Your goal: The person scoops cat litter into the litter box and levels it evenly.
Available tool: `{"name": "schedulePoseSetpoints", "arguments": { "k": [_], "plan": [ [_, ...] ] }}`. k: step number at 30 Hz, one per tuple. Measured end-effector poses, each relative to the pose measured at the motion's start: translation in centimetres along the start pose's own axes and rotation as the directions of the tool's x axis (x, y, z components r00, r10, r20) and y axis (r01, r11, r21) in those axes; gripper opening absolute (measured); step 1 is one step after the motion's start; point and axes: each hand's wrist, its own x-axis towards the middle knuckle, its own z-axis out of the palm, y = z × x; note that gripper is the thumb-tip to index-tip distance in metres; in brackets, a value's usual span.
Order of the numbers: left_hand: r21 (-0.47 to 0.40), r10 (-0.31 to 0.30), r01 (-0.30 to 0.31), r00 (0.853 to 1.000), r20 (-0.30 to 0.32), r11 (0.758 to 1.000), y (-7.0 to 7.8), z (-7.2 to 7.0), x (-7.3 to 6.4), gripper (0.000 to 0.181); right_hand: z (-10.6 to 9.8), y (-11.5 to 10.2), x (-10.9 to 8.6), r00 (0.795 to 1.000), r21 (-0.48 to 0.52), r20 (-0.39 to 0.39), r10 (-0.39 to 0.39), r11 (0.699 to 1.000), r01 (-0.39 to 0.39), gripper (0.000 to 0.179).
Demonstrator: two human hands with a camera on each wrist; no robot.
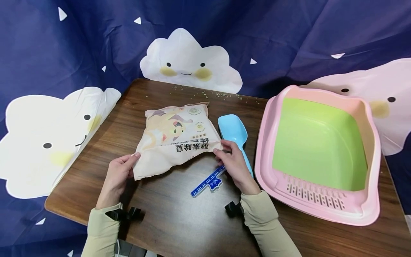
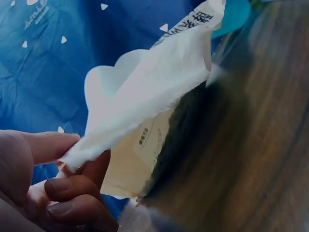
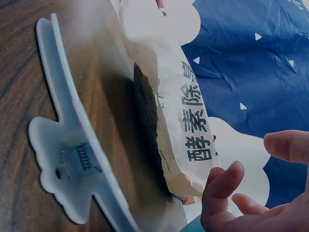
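Observation:
A cream bag [image 1: 174,137] printed with a cartoon cat and dark characters lies on the table, its near edge lifted. My left hand [image 1: 117,175] pinches the bag's near left corner between thumb and fingers; the left wrist view shows the pale edge [image 2: 140,116] stretched out from that grip. At the near right corner is my right hand [image 1: 236,162], with its fingertips at the bag's edge. In the right wrist view, a wide gap parts the digits of this hand [image 3: 256,193]. A blue ruler-shaped clip [image 1: 207,182] lies below it, partly covered.
A light blue scoop [image 1: 232,128] lies right of the bag, its handle passing behind the right hand. On the right stands a pink litter box [image 1: 264,153] with a green inside. Small crumbs [image 1: 224,95] dot the table's far edge, before a blue cloud-print curtain [image 1: 263,43].

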Motion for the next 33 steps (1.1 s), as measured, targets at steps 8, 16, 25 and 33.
{"name": "schedulePoseSetpoints", "arguments": {
  "k": [8, 16, 25, 33],
  "plan": [
    [-0.18, 0.012, -0.017, 1.0, -0.025, 0.983, 1.7, 1.0, 0.0, 0.024, -0.2, -1.7, -0.1, 1.0, 0.028, 0.004, -0.018, 0.999, 0.018, 0.05],
    [-0.381, 0.035, -0.042, 0.999, -0.026, 0.924, 2.5, 1.9, 0.3, 0.019, -0.9, -1.2, 1.0, 0.998, 0.079, 0.028, -0.06, 0.995, 0.057, 0.05],
    [-0.45, 0.073, -0.073, 0.997, -0.018, 0.89, 3.2, 2.8, 0.2, 0.018, -0.6, -3.0, 0.8, 0.999, 0.128, -0.002, 0.036, 0.991, -0.035, 0.039],
    [-0.623, 0.071, 0.009, 0.992, 0.104, 0.782, 3.5, 2.8, 0.1, 0.019, -0.3, -3.1, 0.8, 0.998, 0.319, -0.018, 0.061, 0.946, -0.052, 0.035]
  ]
}}
